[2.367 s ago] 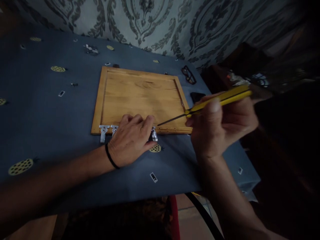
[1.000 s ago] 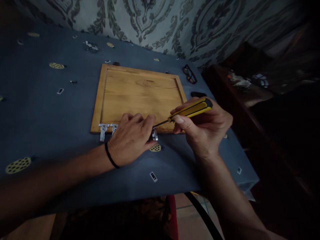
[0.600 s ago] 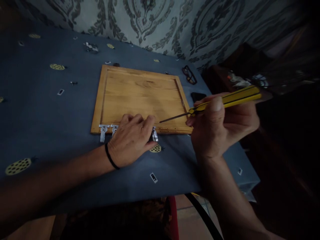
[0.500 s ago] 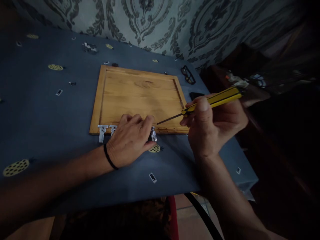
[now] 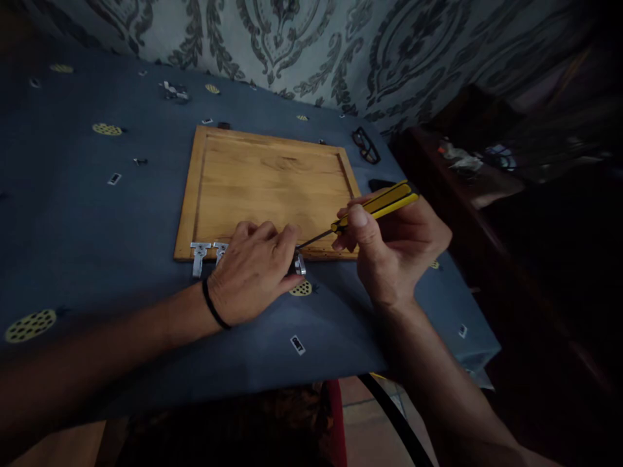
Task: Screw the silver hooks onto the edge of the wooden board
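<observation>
A wooden panel (image 5: 272, 181) lies flat on the blue tablecloth. My left hand (image 5: 253, 272) rests on its near edge, fingers curled over a metal hinge bracket (image 5: 300, 264). A second metal bracket (image 5: 200, 254) sticks out from the same edge, left of that hand. My right hand (image 5: 394, 250) grips a yellow and black screwdriver (image 5: 374, 206). Its shaft slants down to the left, and the tip sits at the bracket by my left fingertips.
Black glasses (image 5: 366, 145) and a dark phone (image 5: 382, 185) lie right of the panel. Small screws and metal bits (image 5: 172, 91) are scattered on the cloth toward the patterned wall. The table edge runs close to my body; a dark shelf (image 5: 467, 168) stands at right.
My right hand drew the screwdriver back and up to the right, then brought it down left again so the tip meets the bracket. My left hand stayed put.
</observation>
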Available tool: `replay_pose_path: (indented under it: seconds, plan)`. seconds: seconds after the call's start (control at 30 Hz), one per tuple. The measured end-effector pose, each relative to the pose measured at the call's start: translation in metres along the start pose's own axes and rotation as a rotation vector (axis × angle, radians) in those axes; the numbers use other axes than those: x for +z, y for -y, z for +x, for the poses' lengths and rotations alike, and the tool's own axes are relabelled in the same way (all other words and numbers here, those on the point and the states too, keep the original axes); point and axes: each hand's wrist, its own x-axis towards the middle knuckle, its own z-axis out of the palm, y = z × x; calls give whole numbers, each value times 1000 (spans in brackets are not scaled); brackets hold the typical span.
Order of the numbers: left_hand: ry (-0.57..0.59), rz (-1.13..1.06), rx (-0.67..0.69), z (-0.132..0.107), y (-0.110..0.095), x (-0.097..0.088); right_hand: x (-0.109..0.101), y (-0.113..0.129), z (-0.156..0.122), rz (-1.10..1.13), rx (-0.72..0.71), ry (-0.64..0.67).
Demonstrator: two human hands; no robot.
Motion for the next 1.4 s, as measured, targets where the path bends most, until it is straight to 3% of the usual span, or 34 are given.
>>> replay_pose_path:
  seconds: [0.23,0.47,0.57,0.8,1.1,1.4]
  plan:
    - [-5,9,13,0,0,0,-1,0,0,26,18,65]
    - [1,-11,9,0,1,0,-12,8,10,89,143,281]
    - [-9,-10,11,0,1,0,-15,9,12,80,131,332]
    - [39,-6,-3,0,-1,-2,-10,-6,4,-77,-92,123]
    - [73,-16,-17,1,-1,-4,-6,-5,7,29,-161,-154]
    - [52,7,-20,0,-1,-3,-2,-4,6,163,-37,8]
